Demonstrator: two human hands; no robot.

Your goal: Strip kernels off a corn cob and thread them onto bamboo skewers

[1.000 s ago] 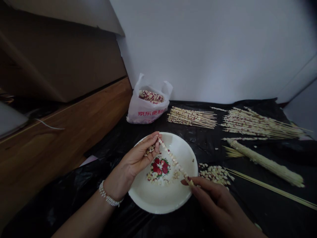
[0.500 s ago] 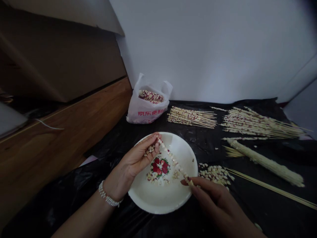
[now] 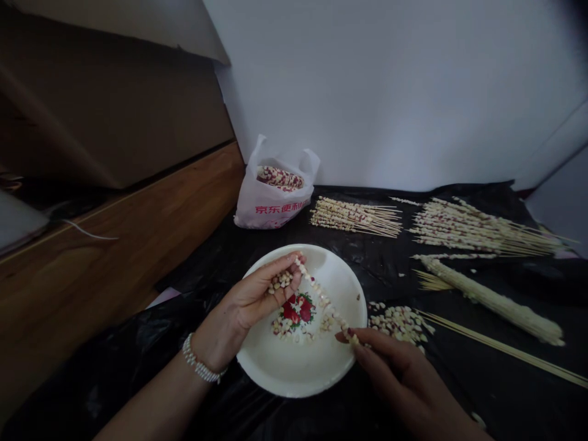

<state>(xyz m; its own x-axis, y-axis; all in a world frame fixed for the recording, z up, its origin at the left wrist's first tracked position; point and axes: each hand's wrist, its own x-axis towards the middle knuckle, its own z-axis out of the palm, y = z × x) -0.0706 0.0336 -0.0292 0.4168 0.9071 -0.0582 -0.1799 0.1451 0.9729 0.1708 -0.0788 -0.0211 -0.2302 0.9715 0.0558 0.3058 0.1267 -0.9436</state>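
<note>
So the thing in play is a corn-kernel skewer (image 3: pixel 325 301), slanting over the white basin (image 3: pixel 298 381) from one hand to the other. Right hand (image 3: pixel 399 367) has its near end pinched tight between thumb and fingers; left hand (image 3: pixel 252 294) is half curled around a little stash of loose kernels (image 3: pixel 281 282), fingertips up at the far tip. Can't tell if there's a kernel pinched right there. Looks to me like the threading step, pretty far along, since kernels run most of the visible stick. I'd say the next move calls for a steady right hand and one kernel lined up square on the point, so it doesn't split. More kernels sit in the basin, a kernel pile (image 3: pixel 400 323) just right of it, then bare skewers (image 3: pixel 505 352), a stripped cob (image 3: pixel 496 300) and finished-looking bundles (image 3: pixel 351 215) farther back.
</note>
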